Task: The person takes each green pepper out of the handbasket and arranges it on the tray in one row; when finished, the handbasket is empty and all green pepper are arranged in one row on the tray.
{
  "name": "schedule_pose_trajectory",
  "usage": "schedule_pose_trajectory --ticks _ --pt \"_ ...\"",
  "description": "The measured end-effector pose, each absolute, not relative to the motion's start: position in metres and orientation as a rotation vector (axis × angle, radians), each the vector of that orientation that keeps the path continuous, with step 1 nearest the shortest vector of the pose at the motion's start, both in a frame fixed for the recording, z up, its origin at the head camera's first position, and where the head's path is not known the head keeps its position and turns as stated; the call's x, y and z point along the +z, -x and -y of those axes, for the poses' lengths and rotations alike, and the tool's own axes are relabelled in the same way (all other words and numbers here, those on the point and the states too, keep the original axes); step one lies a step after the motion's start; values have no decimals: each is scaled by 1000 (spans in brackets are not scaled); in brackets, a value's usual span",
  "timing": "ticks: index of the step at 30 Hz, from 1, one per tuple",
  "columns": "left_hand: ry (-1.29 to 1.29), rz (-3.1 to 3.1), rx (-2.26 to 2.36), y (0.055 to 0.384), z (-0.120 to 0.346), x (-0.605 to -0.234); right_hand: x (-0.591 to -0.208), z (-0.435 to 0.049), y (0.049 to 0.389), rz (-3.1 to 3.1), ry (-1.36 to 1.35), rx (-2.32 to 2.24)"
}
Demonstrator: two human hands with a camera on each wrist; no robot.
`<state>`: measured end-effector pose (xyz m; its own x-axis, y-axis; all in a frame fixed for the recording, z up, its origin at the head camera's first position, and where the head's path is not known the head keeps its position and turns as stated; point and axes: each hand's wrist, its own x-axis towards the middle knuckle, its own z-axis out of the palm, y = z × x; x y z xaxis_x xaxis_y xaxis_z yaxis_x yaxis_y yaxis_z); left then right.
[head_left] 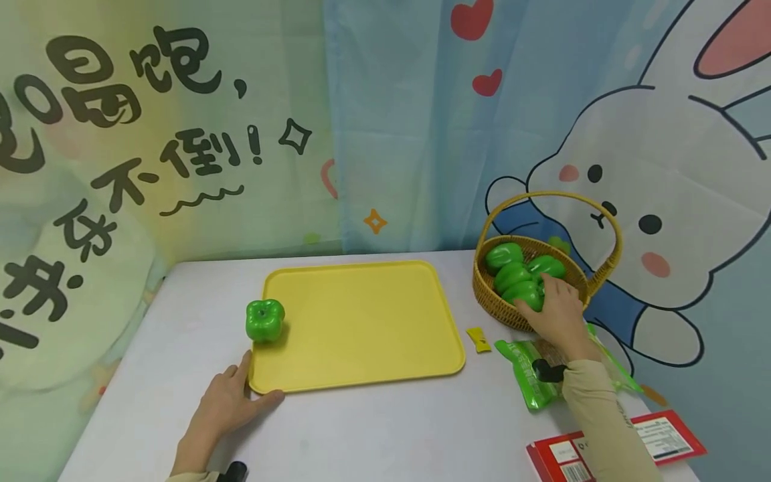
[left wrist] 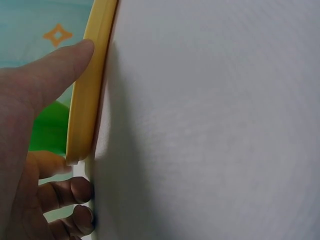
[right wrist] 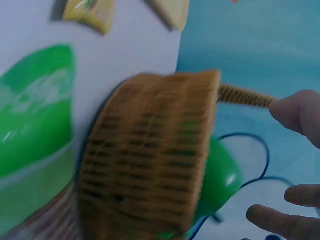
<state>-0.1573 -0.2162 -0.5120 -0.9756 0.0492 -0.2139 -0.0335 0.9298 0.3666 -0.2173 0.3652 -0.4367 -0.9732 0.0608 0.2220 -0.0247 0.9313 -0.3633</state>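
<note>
Green, glossy, lobed peppers: one (head_left: 265,320) stands at the left edge of the tray; at least four more (head_left: 504,257) sit in the basket, exact count unclear, they overlap and fingers cover part. Right hand (head_left: 555,306) is over the basket peppers, thumb and fingers spread apart, no grip on any visible; right-wrist view shows a gap between them. Left hand (head_left: 225,402) is at the tray's near-left corner, thumb against the near rim, index finger by the left side, spread, not wrapped round anything.

One tray (head_left: 361,328), yellow, smooth, flat, rounded rectangle with raised rim. One basket (head_left: 500,309), brown woven, round, one arched handle. One small yellow packet (head_left: 479,340) between tray and basket. Green shiny crinkled packaging (head_left: 530,378), partly under the right forearm. Red-and-white packaging (head_left: 557,455), boxy, sleeve crosses it, piece count unclear. White tabletop (head_left: 385,435). Fabric backdrop (head_left: 391,120), one printed rabbit, two solid red hearts.
</note>
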Motion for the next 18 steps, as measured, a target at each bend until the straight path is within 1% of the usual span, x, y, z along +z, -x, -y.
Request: schedule_pose_trajectory --ticks 8,18 --pt "-9 -2862 541 157 218 -510 -452 -382 218 2933 170 561" --pt "-21 -2883 534 156 215 -510 -463 -393 222 2909 197 582"
